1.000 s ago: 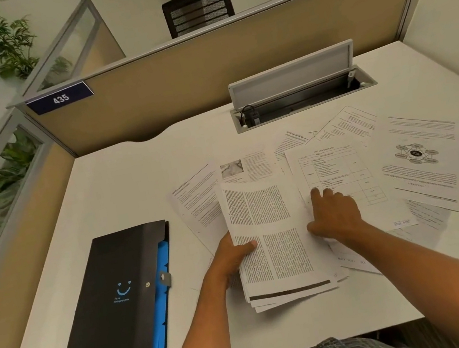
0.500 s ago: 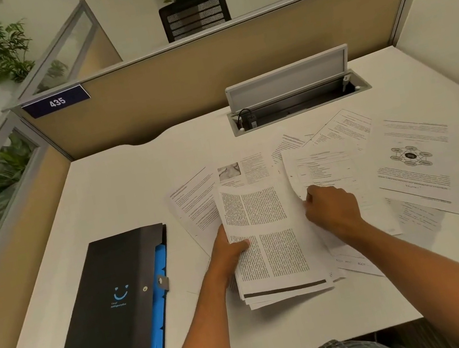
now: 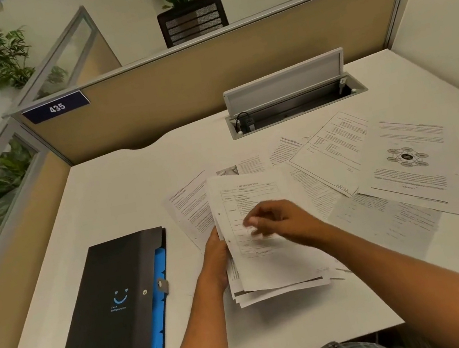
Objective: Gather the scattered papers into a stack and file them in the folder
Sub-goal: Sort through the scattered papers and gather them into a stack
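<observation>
So the stack (image 3: 273, 258) is sitting near the front edge of the counter (image 3: 121, 193), long axis running pretty much away from the person, and the left hand (image 3: 216, 253) has its fingers curled around the stack's left edge, holding it there. The right hand (image 3: 276, 220) is over the top sheet, the one with a table printed on it, fingers loosely bent and a bit blurry, so I can't tell if it's pinching that sheet or just resting on it. The bit that matters for the next grab: the loose papers (image 3: 376, 178) still to collect are almost all fanned out to the right and further back from the stack, with the diagram sheet (image 3: 413, 163) farthest right, so the right hand is clearly the nearer one for those. One sheet (image 3: 190, 208) pokes out from under the stack on the left, closer to the left hand. The folder (image 3: 114, 310) lies flat to the left of the stack, apart from it, long axis roughly parallel, flap closed with its tab over the blue inner pockets (image 3: 156, 306). No loose papers in it that I can see, so I'd guess filing is still a way off.
</observation>
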Demonstrator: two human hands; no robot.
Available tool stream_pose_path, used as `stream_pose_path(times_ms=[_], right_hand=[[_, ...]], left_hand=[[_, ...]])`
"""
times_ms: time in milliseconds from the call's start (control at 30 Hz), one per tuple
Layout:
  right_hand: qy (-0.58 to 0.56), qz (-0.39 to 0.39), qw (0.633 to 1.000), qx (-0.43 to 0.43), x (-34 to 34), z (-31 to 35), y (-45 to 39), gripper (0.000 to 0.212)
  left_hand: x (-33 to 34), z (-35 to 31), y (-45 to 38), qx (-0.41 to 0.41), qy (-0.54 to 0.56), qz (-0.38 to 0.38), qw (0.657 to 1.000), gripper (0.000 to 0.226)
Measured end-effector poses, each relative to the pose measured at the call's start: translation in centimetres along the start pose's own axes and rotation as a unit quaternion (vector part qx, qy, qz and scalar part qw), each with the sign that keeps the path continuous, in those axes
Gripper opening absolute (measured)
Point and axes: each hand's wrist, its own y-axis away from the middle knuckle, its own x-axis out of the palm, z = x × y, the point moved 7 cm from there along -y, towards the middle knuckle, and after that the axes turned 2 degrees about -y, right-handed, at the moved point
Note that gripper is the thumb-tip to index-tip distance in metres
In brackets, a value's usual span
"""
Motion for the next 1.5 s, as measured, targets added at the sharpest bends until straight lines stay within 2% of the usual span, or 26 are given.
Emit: stream_pose_path(times_ms=[67, 133, 167, 233, 300, 367, 433, 500, 567, 700, 767, 867, 933, 1067, 1200, 1367, 1433, 1500], right_hand=[[0.062, -0.167, 0.984, -0.03, -3.7, -0.3, 0.4, 0.029], [0.112, -0.317, 0.942, 0.003, -7.4, -1.3, 1.3, 0.044], [0.106, -0.344, 0.932, 0.037, -8.6, -2.1, 1.5, 0.056], [0.002, -0.295, 0.948, 0.123, -9.4, -4.3, 1.1, 0.073], [-0.151, -0.185, 0.95, 0.2, -8.2, -6.1, 0.9, 0.076], [-0.221, -0.093, 0.948, 0.211, -6.8, -7.0, 1.3, 0.068], [-0.224, -0.066, 0.954, 0.187, -6.4, -7.5, 1.6, 0.055], [-0.211, -0.099, 0.96, 0.158, -6.8, -7.2, 1.6, 0.049], [-0.195, -0.146, 0.963, 0.115, -7.7, -6.1, 1.6, 0.048], [-0.187, -0.17, 0.968, 0.002, -9.1, -2.6, 1.7, 0.044], [-0.179, -0.168, 0.968, -0.043, -9.5, -0.6, 1.7, 0.046], [-0.174, -0.164, 0.968, -0.072, -9.6, 0.7, 1.7, 0.047], [-0.166, -0.156, 0.971, -0.07, -9.3, 0.2, 1.7, 0.049], [-0.138, -0.134, 0.981, -0.018, -8.6, -3.1, 2.8, 0.055], [-0.125, -0.143, 0.982, -0.003, -8.9, -4.2, 2.6, 0.029], [-0.103, -0.164, 0.981, 0.007, -9.8, -4.8, 2.1, 0.018], [-0.026, -0.206, 0.978, 0.018, -10.5, -4.6, 2.0, 0.009], [0.115, -0.301, 0.946, 0.042, -12.3, -4.5, 2.1, 0.028]], left_hand=[[-0.6, 0.1, 0.0, -0.006, 0.044, -0.01, 0.999, 0.044], [-1.2, 0.5, -0.1, -0.024, 0.074, -0.021, 0.997, 0.044], [-1.4, 0.6, -0.1, -0.033, 0.083, -0.023, 0.996, 0.043], [-1.7, 0.8, 0.0, -0.045, 0.117, -0.019, 0.992, 0.036], [-1.6, 0.7, 0.2, -0.043, 0.149, -0.009, 0.988, 0.027], [-1.2, 0.6, 0.2, -0.032, 0.163, -0.016, 0.986, 0.021], [-0.5, 0.2, 0.1, -0.022, 0.175, -0.02, 0.984, 0.023], [0.6, -0.8, 0.1, -0.006, 0.172, 0.018, 0.985, 0.039], [1.4, -2.5, 0.4, 0.023, 0.14, 0.053, 0.989, 0.045], [1.9, -4.8, 0.1, 0.087, -0.049, 0.041, 0.994, 0.062], [2.4, -6.1, -0.3, 0.115, -0.09, 0.034, 0.989, 0.063], [2.8, -7.2, -0.4, 0.141, -0.097, 0.03, 0.985, 0.052], [2.7, -7.0, -0.3, 0.145, -0.122, 0.034, 0.981, 0.052], [1.5, -4.0, 0.2, 0.091, -0.14, 0.03, 0.985, 0.056], [1.4, -3.8, 0.1, 0.065, -0.134, 0.019, 0.989, 0.046], [2.5, -3.3, -0.9, 0.062, -0.091, 0.023, 0.994, 0.052], [2.5, -2.6, -1.2, 0.047, -0.081, 0.018, 0.995, 0.052], [2.3, -2.1, -1.5, 0.034, -0.085, 0.005, 0.996, 0.043]])
